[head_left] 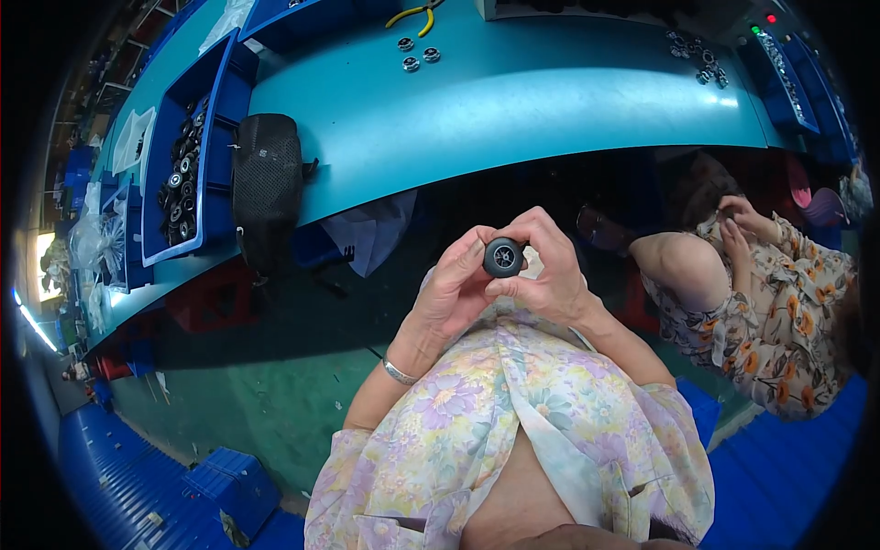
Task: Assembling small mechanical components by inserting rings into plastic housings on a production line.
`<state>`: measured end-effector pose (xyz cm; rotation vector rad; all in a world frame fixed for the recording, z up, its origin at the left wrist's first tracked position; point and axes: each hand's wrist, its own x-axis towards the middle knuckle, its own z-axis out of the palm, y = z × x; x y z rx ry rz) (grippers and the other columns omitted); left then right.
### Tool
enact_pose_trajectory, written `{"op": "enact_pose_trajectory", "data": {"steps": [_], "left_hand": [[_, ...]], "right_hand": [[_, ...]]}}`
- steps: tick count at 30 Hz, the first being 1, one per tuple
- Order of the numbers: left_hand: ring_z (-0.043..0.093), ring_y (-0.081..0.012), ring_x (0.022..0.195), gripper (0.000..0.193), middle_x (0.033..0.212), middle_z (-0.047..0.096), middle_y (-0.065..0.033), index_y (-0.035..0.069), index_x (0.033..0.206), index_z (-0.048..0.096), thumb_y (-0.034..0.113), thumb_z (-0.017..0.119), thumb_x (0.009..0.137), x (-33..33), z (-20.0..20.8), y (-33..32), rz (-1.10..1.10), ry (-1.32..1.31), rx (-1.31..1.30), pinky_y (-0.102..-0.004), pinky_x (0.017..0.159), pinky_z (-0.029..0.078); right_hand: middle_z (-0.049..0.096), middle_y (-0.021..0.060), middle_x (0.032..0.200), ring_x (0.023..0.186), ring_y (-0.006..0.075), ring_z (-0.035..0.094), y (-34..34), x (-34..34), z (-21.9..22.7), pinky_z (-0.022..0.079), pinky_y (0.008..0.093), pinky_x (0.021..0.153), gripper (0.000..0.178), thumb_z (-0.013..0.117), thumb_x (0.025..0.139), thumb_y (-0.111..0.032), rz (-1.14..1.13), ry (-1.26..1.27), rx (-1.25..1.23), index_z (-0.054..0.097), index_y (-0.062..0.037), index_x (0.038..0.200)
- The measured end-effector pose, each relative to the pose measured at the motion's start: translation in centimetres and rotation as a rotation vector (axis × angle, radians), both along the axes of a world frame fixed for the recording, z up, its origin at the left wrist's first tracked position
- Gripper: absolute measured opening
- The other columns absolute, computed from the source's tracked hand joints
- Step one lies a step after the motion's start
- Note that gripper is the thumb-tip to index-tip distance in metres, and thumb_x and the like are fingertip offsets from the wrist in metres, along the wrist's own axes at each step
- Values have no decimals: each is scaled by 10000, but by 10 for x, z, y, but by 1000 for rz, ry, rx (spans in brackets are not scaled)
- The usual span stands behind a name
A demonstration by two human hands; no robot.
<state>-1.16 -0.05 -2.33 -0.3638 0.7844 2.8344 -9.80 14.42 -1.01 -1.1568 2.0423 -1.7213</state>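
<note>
One black spoked wheel [503,258], frame centre, pinched at its edge between fingers of left hand [457,282] and right hand [550,275]. Judged light; tyre [503,273] likely rubbery, hub [505,256] stiff. Best hold: opposite sides of the tyre, hub face clear.

Yellow-handled pliers [428,13] lie on the teal table [550,115].
</note>
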Motion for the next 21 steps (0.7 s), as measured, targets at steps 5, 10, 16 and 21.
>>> {"op": "enact_pose_trajectory", "data": {"steps": [5,10,16,21], "left_hand": [[590,-187,953,310,1040,569,-92,50,1142,505,315,507,983,1,2,-1,11,0,54,-338,854,503],[596,-184,930,279,1027,572,-83,62,1135,513,300,492,992,2,4,4,36,-21,83,-324,824,518],[595,-178,928,276,1028,575,-75,71,1129,522,310,480,999,4,-1,2,46,-19,17,-325,816,523],[602,-189,944,288,1059,575,-83,71,1134,503,321,494,991,4,11,10,79,0,54,-319,831,528]], "right_hand": [[538,105,919,802,224,568,-2,-2,5,483,310,661,487,807,610,-87,31,30,-59,598,-17,1045],[546,110,964,870,243,563,0,5,0,464,328,750,478,807,672,-161,-3,44,-15,589,-19,1073],[541,108,965,879,243,564,-1,8,5,467,323,748,492,816,667,-171,6,22,-31,588,-18,1076],[538,113,982,875,242,552,2,14,0,463,325,750,545,832,660,-234,-62,-37,13,585,-22,1097]]}}
